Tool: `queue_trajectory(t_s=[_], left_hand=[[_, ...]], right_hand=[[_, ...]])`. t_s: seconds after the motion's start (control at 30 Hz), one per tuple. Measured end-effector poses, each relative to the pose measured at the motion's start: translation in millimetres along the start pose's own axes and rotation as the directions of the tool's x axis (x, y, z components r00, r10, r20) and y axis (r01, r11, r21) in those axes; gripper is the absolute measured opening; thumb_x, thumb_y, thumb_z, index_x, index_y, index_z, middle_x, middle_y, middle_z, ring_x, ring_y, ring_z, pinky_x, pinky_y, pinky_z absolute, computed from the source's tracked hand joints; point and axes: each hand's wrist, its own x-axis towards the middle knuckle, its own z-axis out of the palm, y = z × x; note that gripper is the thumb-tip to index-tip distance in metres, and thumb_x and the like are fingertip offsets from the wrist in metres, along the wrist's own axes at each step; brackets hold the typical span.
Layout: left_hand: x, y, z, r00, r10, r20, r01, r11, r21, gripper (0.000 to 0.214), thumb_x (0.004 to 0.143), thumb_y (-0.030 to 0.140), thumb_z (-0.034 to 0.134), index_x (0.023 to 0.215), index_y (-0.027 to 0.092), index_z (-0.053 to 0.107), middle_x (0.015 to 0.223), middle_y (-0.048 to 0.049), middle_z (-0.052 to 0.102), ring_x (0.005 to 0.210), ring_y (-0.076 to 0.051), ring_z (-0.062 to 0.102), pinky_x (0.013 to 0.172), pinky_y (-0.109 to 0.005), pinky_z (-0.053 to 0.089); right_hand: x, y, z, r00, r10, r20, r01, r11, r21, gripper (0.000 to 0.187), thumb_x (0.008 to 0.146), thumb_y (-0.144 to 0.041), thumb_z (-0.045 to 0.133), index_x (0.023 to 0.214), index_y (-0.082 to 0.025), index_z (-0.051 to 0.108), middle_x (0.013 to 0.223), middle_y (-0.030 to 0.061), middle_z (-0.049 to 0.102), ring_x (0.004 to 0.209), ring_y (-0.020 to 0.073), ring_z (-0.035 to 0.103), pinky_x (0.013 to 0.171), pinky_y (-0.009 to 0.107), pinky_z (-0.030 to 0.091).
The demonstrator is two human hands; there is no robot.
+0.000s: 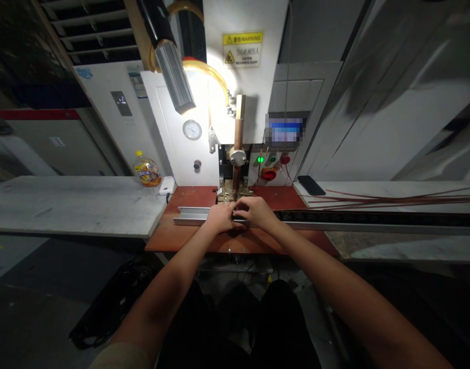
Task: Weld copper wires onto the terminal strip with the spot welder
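Observation:
My left hand (220, 218) and my right hand (259, 212) meet under the copper rod (237, 177) of an upright machine (215, 113). The right thumb and fingers are pinched together. My left fingers are bent inward beside them, and what either hand holds is too small or hidden to make out. A silver metal channel (192, 221) lies across the red-brown work plate (204, 241), passing beneath both hands. Its left end sticks out beyond my left hand. On the right, a long dark-filled length of rail (373, 220) runs away from my right hand.
Thin copper-coloured rods (392, 199) lie at right near a black phone (311, 185). A bottle (147, 170) and a white box (167, 186) stand on the left table (73, 205). A lamp (173, 77) shines on the machine; its red knob (269, 175) sits right of the rod.

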Motion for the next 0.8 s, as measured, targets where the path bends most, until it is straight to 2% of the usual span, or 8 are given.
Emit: queue_trajectory(t_s=[0.13, 0.2, 0.3, 0.37, 0.5, 0.67, 0.8], left_hand=[[-5.2, -1.8, -10.2, 0.996, 0.061, -0.067, -0.065, 0.996, -0.066, 0.052, 0.075, 0.058, 0.077, 0.113, 0.025, 0.065, 0.117, -0.0083, 0.071, 0.109, -0.028, 0.063, 0.091, -0.038, 0.051], [-7.2, -4.5, -14.7, 0.993, 0.067, -0.1, -0.078, 0.992, -0.102, 0.039, 0.078, 0.047, 0.075, 0.109, 0.024, 0.068, 0.113, -0.0077, 0.071, 0.108, -0.027, 0.062, 0.093, -0.038, 0.05], [-8.3, -11.7, -17.7, 0.989, 0.087, -0.117, -0.109, 0.974, -0.197, 0.026, 0.084, 0.041, 0.071, 0.104, 0.025, 0.072, 0.106, -0.0044, 0.074, 0.102, -0.023, 0.064, 0.09, -0.035, 0.05], [-8.6, -16.7, -17.1, 0.988, 0.09, -0.124, -0.121, 0.955, -0.271, 0.022, 0.085, 0.039, 0.071, 0.102, 0.026, 0.074, 0.103, -0.0021, 0.076, 0.098, -0.021, 0.066, 0.087, -0.033, 0.051], [-10.3, -20.5, -13.0, 0.974, 0.093, -0.206, -0.163, 0.921, -0.354, 0.026, 0.082, 0.041, 0.077, 0.102, 0.024, 0.076, 0.099, -0.0026, 0.077, 0.093, -0.02, 0.068, 0.085, -0.031, 0.052], [-12.4, -12.9, -11.1, 0.963, 0.06, -0.261, -0.174, 0.882, -0.439, 0.015, 0.084, 0.034, 0.077, 0.093, 0.022, 0.079, 0.092, -0.003, 0.078, 0.085, -0.018, 0.069, 0.08, -0.029, 0.052], [-10.8, -8.8, -13.8, 0.948, 0.09, -0.304, -0.224, 0.869, -0.442, 0.01, 0.081, 0.029, 0.08, 0.087, 0.022, 0.079, 0.087, -0.0021, 0.079, 0.081, -0.017, 0.068, 0.079, -0.029, 0.051]], right_hand=[[-1.0, 2.1, 7.9, 1.0, 0.004, -0.009, -0.004, 1.0, 0.011, 0.015, 0.075, -0.017, 0.082, 0.071, -0.02, 0.068, 0.073, 0.0014, 0.073, 0.069, 0.0165, 0.063, 0.067, 0.026, 0.045], [-2.3, 2.6, 8.8, 1.0, 0.017, -0.012, -0.016, 1.0, 0.012, 0.017, 0.075, -0.016, 0.082, 0.07, -0.02, 0.066, 0.073, 0.0015, 0.071, 0.069, 0.017, 0.063, 0.067, 0.027, 0.045], [-5.8, 2.7, 8.7, 1.0, 0.007, 0.002, -0.007, 0.999, 0.034, 0.017, 0.076, -0.009, 0.077, 0.072, -0.021, 0.066, 0.078, 0.0019, 0.072, 0.075, 0.0182, 0.064, 0.071, 0.028, 0.046], [-8.6, 3.3, 8.6, 1.0, -0.013, 0.003, 0.013, 0.998, 0.055, 0.018, 0.076, -0.005, 0.074, 0.074, -0.021, 0.066, 0.081, 0.0021, 0.071, 0.079, 0.0186, 0.065, 0.074, 0.028, 0.048], [-12.5, 6.6, 9.6, 0.999, -0.029, -0.027, 0.031, 0.997, 0.075, 0.019, 0.076, -0.002, 0.068, 0.076, -0.021, 0.066, 0.082, 0.003, 0.069, 0.079, 0.0188, 0.063, 0.074, 0.029, 0.049], [-15.3, 11.6, 9.1, 0.999, -0.029, -0.04, 0.032, 0.998, 0.063, 0.018, 0.077, -0.003, 0.064, 0.077, -0.021, 0.064, 0.081, 0.0029, 0.067, 0.078, 0.019, 0.061, 0.073, 0.03, 0.05], [-19.2, 14.3, 4.1, 0.998, -0.033, -0.05, 0.035, 0.998, 0.053, 0.017, 0.077, -0.004, 0.066, 0.08, -0.02, 0.062, 0.084, 0.0039, 0.067, 0.08, 0.0194, 0.061, 0.076, 0.031, 0.05]])
